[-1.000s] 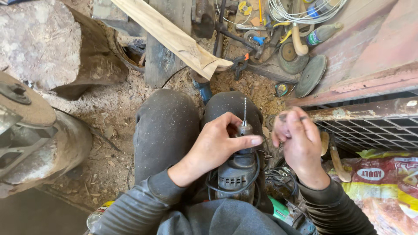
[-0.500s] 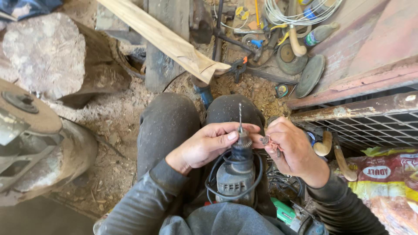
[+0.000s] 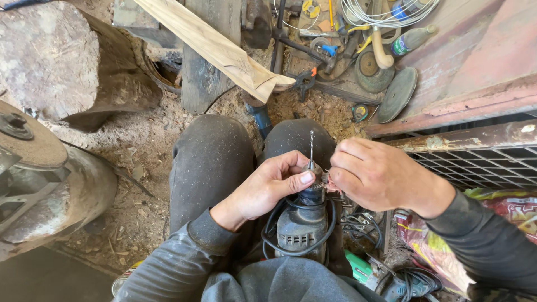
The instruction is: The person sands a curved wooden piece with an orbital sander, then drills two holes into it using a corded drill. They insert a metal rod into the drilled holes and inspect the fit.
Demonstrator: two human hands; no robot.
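Drill [image 3: 305, 223] upright between the knees, long axis running away from the body, thin bit [image 3: 311, 146] pointing up and forward out of the chuck [image 3: 313, 180]. Left hand [image 3: 268, 187] wrapped closed around the chuck from the left, thumb pressed at its front. Right hand [image 3: 372, 176] just beside, fingers pinched shut on something small at the chuck's right flank, possibly a chuck key, mostly hidden. Both hands equally near; chuck squarely between them. Cord [image 3: 279, 246] looped round the body.
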